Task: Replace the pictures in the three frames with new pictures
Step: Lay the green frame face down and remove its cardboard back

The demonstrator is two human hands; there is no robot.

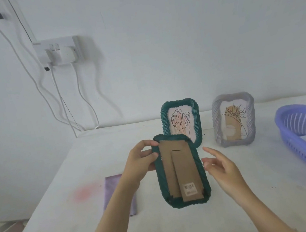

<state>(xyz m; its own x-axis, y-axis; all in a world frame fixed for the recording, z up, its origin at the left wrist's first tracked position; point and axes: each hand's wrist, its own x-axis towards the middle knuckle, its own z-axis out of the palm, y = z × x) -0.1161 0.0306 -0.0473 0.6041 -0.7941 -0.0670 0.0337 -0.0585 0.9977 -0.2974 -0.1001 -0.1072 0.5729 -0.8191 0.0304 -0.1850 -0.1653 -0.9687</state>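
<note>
My left hand (140,158) grips the upper left edge of a dark green frame (204,186), held above the table with its brown cardboard back (179,170) and stand facing me. Just right of that frame, my right hand (219,167) hovers with fingers spread, touching nothing. Behind stand two upright frames: another dark green frame (181,121) with a leaf line drawing, and a grey frame (234,119) with a plant drawing over a tan shape.
A purple plastic basket (290,119) sits at the right edge of the white table (65,221), with paper inside. A lilac cloth (111,189) lies under my left forearm. Cables hang from a wall socket (59,52) at the back left.
</note>
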